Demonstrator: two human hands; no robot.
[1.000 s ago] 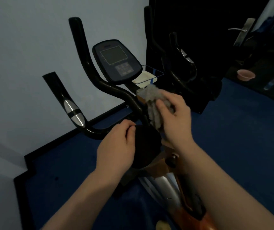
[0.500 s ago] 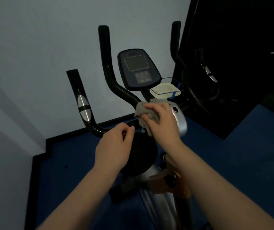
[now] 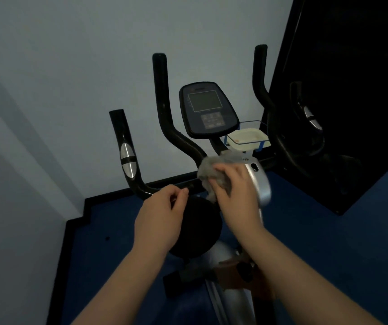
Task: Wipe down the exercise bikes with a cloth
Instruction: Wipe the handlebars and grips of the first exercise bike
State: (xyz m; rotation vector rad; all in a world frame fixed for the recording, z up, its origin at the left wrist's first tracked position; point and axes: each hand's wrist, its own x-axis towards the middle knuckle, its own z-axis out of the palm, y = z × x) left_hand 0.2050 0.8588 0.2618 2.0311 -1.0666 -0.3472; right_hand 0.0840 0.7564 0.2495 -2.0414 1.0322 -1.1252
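An exercise bike stands in front of me with black handlebars [image 3: 162,113], a dark console [image 3: 208,110] and a silver stem cover [image 3: 260,181]. My right hand [image 3: 237,191] presses a crumpled grey cloth [image 3: 209,171] against the stem just below the console, where the handlebars join. My left hand [image 3: 162,214] hovers over the black round knob [image 3: 197,228] near the lower left handlebar, fingers loosely curled, holding nothing that I can see. The bike's silver and orange frame [image 3: 226,277] runs down between my forearms.
A pale wall stands behind the bike, with a black skirting board [image 3: 80,214] along blue carpet [image 3: 329,254]. A small white tray in a blue wire holder [image 3: 247,137] sits right of the console. A dark panel [image 3: 352,66] rises at the right.
My view has swung left and up, so the bike now sits more centred. My right hand with the cloth has shifted from the handlebar junction onto the stem below the console. The left hand barely moved.
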